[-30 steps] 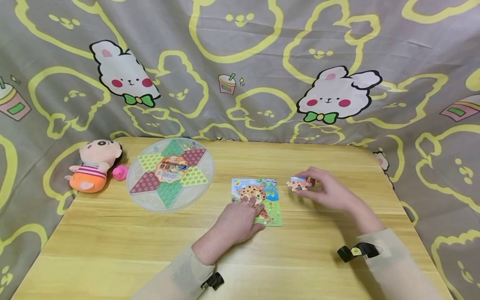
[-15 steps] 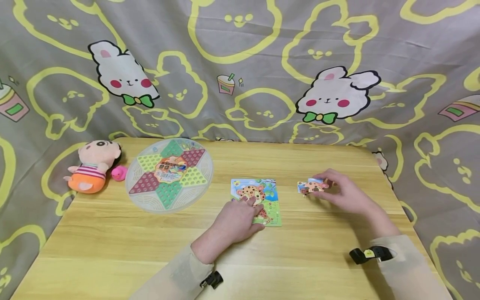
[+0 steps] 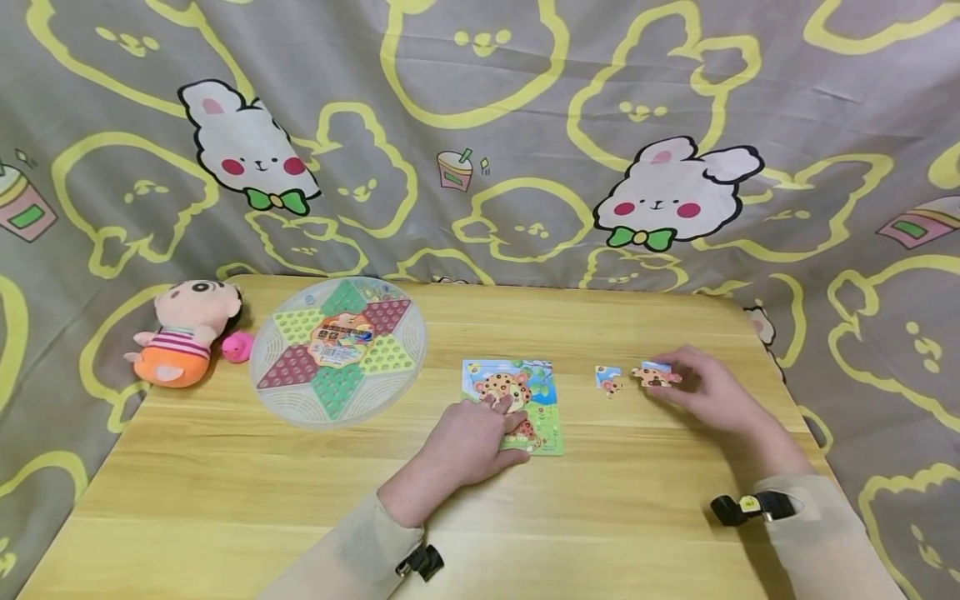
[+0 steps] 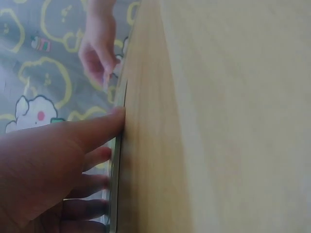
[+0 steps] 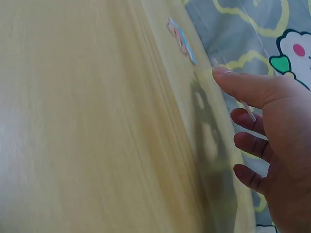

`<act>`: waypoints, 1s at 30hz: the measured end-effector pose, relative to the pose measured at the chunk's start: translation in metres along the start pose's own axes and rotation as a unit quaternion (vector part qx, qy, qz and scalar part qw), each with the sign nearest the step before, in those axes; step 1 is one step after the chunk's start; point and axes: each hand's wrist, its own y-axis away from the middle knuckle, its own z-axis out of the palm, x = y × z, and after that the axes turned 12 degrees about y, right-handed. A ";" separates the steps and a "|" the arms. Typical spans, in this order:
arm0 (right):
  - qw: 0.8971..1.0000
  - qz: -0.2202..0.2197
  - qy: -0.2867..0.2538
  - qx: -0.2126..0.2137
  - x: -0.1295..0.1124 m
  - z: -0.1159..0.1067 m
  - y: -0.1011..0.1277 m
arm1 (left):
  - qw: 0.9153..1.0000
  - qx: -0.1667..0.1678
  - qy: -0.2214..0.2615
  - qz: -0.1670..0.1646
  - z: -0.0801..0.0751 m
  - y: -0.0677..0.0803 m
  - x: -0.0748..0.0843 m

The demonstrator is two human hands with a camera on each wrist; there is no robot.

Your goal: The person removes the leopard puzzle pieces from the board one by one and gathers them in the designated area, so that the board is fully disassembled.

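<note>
My left hand (image 3: 468,442) lies flat over a square jigsaw puzzle board (image 3: 550,429) with a spotted leopard picture, its fingers spread across the middle. In the left wrist view, the fingertips press the top of the thin board (image 4: 114,179) close to its edge. My right hand (image 3: 708,387) pinches a jigsaw puzzle piece (image 3: 655,374), orange with dark spots and some blue, between thumb and fingers above the table. A smaller piece (image 3: 606,378) in blue and orange sits on the table between that hand and the board; the right wrist view shows this loose piece (image 5: 181,41) beyond the thumb.
A round Chinese checkers board (image 3: 300,408) occupies the table's left side. Beside it are a pink toy duck (image 3: 238,347) and a plush doll (image 3: 180,350). The wooden table (image 3: 300,500) ends at a patterned curtain (image 3: 517,125) behind.
My right hand has moved rightward with its puzzle piece, and a smaller piece now lies separately on the table to its left. The left hand has stayed on the board.
</note>
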 end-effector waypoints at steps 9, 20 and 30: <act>1.000 0.000 0.010 -0.011 0.012 0.002 0.006 | 1.000 -0.007 0.009 -0.006 -0.001 0.000 0.000; 0.999 -0.006 0.030 -0.036 0.017 0.007 0.004 | 1.000 -0.004 0.007 -0.007 -0.001 0.000 0.001; 0.999 0.016 0.023 -0.039 0.006 0.003 0.001 | 1.000 -0.001 0.013 -0.006 -0.002 0.003 0.002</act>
